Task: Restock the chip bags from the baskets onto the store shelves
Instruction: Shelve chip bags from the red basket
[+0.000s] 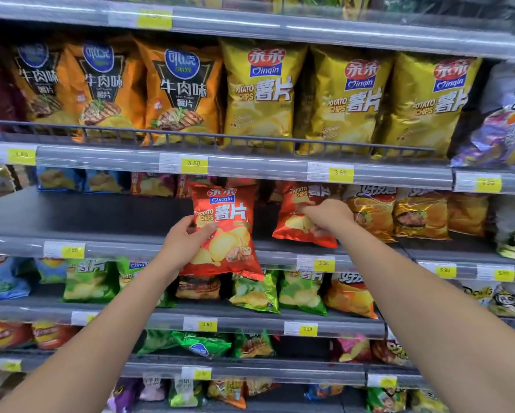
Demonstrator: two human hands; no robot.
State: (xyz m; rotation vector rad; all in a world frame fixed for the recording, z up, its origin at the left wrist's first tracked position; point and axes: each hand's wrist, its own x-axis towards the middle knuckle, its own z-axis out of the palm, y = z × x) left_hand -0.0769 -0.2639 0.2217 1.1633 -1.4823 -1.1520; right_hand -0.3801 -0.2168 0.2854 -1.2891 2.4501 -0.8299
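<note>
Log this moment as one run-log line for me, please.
step: restocking | left hand: holds red chip bag, not yet shelved | right hand: grips second red bag on shelf

The left bag (224,231) hangs before the shelf (101,217) edge — the right bag (295,225) rests on it.

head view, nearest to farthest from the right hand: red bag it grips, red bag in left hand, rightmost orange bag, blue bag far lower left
1. gripped red bag, in the right hand
2. other red bag, in the left hand
3. rightmost orange bag, upper left
4. blue bag, far lower left
</note>
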